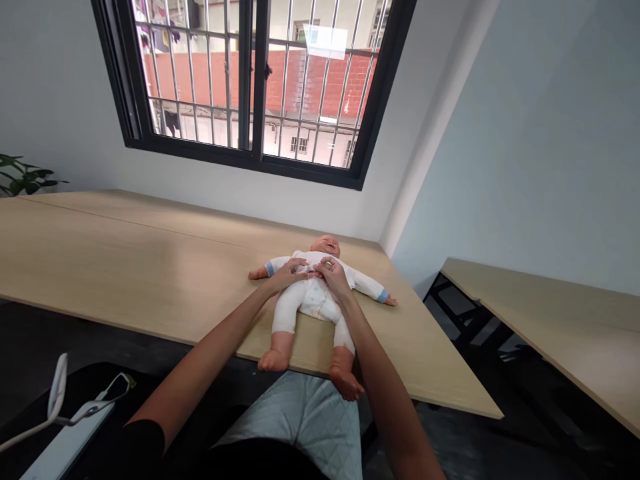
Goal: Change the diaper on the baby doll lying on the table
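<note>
On the table lies a baby doll on its back, its head toward the window and its feet over the front edge. It wears a white romper with blue cuffs and buttons down the front. At the romper's chest, my left hand has its fingers closed on the fabric from the left side. My right hand pinches the front of the romper just opposite, thumb and fingers together. The two hands' fingertips almost meet, and the exact bit of cloth between them is too small to make out.
The light wooden table runs left along the wall under a barred window. A second table stands to the right beyond a gap. A white power bank with a cable lies at lower left. A plant shows far left.
</note>
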### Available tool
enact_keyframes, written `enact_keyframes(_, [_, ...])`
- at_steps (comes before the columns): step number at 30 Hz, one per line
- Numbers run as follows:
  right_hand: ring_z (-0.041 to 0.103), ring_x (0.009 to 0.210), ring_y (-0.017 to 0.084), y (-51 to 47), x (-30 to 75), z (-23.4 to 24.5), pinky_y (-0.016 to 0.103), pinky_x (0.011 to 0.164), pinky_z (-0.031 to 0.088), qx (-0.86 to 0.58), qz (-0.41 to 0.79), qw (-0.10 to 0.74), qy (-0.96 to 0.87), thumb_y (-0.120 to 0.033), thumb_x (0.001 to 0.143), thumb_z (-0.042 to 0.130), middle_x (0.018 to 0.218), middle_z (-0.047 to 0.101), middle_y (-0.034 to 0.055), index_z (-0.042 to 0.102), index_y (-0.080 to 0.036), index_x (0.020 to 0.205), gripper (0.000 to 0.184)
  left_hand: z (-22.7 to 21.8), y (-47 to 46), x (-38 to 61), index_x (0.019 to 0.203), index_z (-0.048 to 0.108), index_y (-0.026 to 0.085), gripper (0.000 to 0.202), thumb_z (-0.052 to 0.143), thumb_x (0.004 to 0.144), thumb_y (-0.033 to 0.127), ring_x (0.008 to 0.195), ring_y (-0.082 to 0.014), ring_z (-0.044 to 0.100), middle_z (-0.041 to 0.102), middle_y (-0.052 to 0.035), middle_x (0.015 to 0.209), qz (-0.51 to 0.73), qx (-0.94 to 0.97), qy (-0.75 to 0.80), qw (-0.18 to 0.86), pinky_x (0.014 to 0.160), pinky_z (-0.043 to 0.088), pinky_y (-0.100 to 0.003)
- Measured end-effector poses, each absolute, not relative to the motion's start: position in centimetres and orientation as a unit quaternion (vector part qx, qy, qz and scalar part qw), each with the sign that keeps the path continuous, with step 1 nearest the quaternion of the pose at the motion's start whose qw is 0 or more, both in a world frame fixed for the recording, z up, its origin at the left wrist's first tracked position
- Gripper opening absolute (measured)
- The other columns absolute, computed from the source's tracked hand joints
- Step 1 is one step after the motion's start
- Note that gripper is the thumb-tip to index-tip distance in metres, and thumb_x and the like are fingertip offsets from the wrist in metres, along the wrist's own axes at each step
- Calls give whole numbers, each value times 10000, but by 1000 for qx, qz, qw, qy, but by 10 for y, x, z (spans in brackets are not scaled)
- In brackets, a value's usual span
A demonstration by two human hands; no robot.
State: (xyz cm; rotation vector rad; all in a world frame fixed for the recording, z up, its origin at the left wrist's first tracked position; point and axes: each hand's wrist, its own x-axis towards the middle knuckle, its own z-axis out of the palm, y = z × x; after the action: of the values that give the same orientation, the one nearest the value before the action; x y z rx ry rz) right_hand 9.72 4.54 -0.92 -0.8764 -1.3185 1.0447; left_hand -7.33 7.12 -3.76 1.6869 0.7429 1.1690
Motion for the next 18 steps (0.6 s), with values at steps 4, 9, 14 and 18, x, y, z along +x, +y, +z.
enact_keyframes(4, [583,834,170,47,97,-12,292,735,455,-378,448,584,-561,-335,699,680,706,614,-30,479,-252,834,256,-36,69,-72,1130,604,170,546,778,663,394,1057,-242,576,623,-104,1149,476,666,291,495,953,424,-382])
enact_keyframes(9, [567,965,190,48,96,-14,313,800,454,-380,433,591,-565,-317,687,684,866,646,15,513,-239,884,272,-35,70,-68,909,649,165,343,772,663,371,914,-185,595,665,-58,959,511,596,246,568,933,420,-343])
enact_keyframes(14, [576,914,173,48,96,-13,305,793,459,-380,419,597,-569,-317,711,658,882,645,39,544,-202,920,264,-39,77,-69,834,657,153,317,804,619,335,788,-157,594,677,-31,841,522,573,241,584,842,453,-309])
enact_keyframes(18, [585,825,159,46,98,-11,298,758,477,-376,411,591,-583,-320,724,664,834,653,18,568,-225,927,245,-39,85,-73,815,660,151,284,789,667,357,749,-175,624,685,-35,770,553,530,262,587,787,484,-312])
